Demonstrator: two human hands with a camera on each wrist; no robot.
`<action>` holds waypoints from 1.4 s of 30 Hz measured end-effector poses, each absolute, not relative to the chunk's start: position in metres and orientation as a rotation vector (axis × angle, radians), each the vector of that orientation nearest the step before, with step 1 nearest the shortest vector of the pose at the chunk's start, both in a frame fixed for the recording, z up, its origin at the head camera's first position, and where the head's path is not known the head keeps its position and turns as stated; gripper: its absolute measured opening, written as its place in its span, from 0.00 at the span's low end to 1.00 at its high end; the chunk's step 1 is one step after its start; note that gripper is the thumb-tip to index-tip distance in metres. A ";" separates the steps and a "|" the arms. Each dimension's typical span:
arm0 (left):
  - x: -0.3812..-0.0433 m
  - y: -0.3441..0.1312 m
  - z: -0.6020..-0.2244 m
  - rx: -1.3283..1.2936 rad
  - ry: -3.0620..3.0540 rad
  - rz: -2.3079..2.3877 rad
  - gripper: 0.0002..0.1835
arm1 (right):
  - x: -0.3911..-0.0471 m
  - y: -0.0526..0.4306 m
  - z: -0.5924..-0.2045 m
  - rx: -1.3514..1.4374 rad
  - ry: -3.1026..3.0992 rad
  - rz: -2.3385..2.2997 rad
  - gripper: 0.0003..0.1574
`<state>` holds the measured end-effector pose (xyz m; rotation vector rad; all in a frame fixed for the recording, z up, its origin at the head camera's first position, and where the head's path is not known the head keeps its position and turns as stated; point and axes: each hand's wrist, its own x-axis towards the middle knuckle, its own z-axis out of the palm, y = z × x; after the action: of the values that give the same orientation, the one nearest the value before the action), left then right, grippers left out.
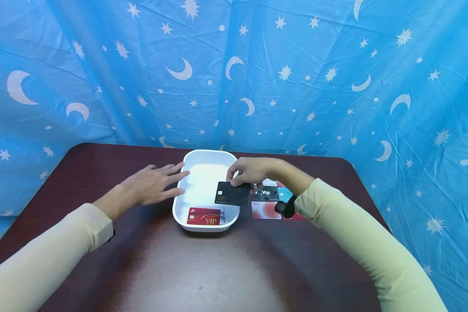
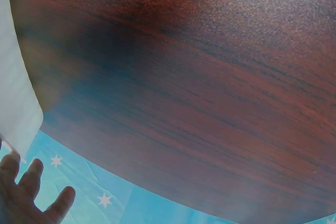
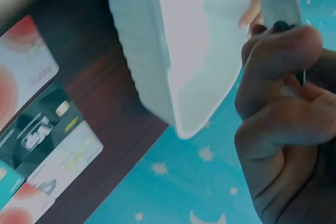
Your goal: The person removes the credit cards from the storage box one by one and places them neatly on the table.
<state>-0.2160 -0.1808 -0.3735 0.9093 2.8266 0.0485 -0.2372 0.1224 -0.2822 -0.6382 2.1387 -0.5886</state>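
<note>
Over the right side of a white tray [image 1: 178,212], my right hand [image 1: 253,169] pinches a black VIP card [image 1: 232,195] by its upper edge. In the right wrist view the curled fingers of that hand [image 3: 286,114] show close up, with the card partly hidden. A red VIP card [image 1: 204,216] lies at the tray's near end, with part of another card [image 1: 222,216] showing beside it. My left hand [image 1: 153,184] has its fingers spread, with fingertips at the tray's left rim; in the left wrist view only a few fingers [image 2: 37,192] show.
Right of the tray, several cards lie in rows on the dark wooden table [image 1: 203,277]: a black Vip card [image 1: 266,193], a teal card [image 1: 284,194] and a pink-and-white card [image 1: 266,210]. My right forearm covers some. A blue curtain [image 1: 234,86] hangs behind the table.
</note>
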 end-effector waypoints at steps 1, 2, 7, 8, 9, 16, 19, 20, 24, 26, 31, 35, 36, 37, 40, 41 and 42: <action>-0.216 -0.181 -0.373 0.909 2.827 0.048 0.37 | -0.237 0.127 -0.282 -0.654 2.126 -0.599 0.11; -0.216 -0.181 -0.373 0.910 2.826 0.048 0.37 | -0.237 0.132 -0.281 -0.663 2.117 -0.606 0.10; -0.215 -0.182 -0.372 0.913 2.822 0.057 0.37 | -0.234 0.160 -0.283 -0.655 2.111 -0.628 0.10; -0.215 -0.181 -0.372 0.914 2.822 0.061 0.37 | -0.233 0.165 -0.284 -0.643 2.114 -0.631 0.10; -0.215 -0.181 -0.372 0.915 2.822 0.063 0.37 | -0.232 0.171 -0.285 -0.644 2.118 -0.633 0.11; -0.214 -0.181 -0.374 0.929 2.822 0.068 0.37 | -0.226 0.207 -0.297 -0.686 2.084 -0.640 0.19; -0.214 -0.182 -0.373 0.933 2.827 0.069 0.36 | -0.223 0.217 -0.304 -0.656 2.070 -0.651 0.21; -0.214 -0.181 -0.373 0.933 2.828 0.069 0.36 | -0.221 0.220 -0.306 -0.654 2.069 -0.652 0.21; -0.214 -0.181 -0.373 0.935 2.825 0.066 0.36 | -0.217 0.230 -0.316 -0.623 2.092 -0.650 0.22; -0.215 -0.181 -0.373 0.935 2.825 0.064 0.36 | -0.215 0.235 -0.320 -0.603 2.107 -0.647 0.22; -0.216 -0.180 -0.374 0.939 2.828 0.056 0.36 | -0.212 0.243 -0.330 -0.559 2.092 -0.651 0.22; -0.216 -0.180 -0.374 0.939 2.830 0.058 0.36 | -0.210 0.247 -0.338 -0.549 2.055 -0.681 0.20; -0.216 -0.180 -0.374 0.939 2.829 0.060 0.36 | -0.209 0.247 -0.341 -0.545 2.050 -0.685 0.20; -0.216 -0.180 -0.374 0.937 2.829 0.061 0.36 | -0.209 0.248 -0.343 -0.549 2.045 -0.680 0.20; -0.216 -0.180 -0.374 0.933 2.827 0.063 0.36 | -0.209 0.249 -0.351 -0.557 2.049 -0.671 0.19; -0.216 -0.180 -0.374 0.932 2.826 0.064 0.36 | -0.208 0.249 -0.354 -0.560 2.055 -0.671 0.18; -0.216 -0.180 -0.374 0.931 2.825 0.062 0.36 | -0.208 0.249 -0.356 -0.570 2.058 -0.673 0.18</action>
<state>-0.2157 -0.1798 -0.3741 0.9308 2.8255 0.0620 -0.2084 0.2495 -0.3560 -0.5698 2.0584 -0.6733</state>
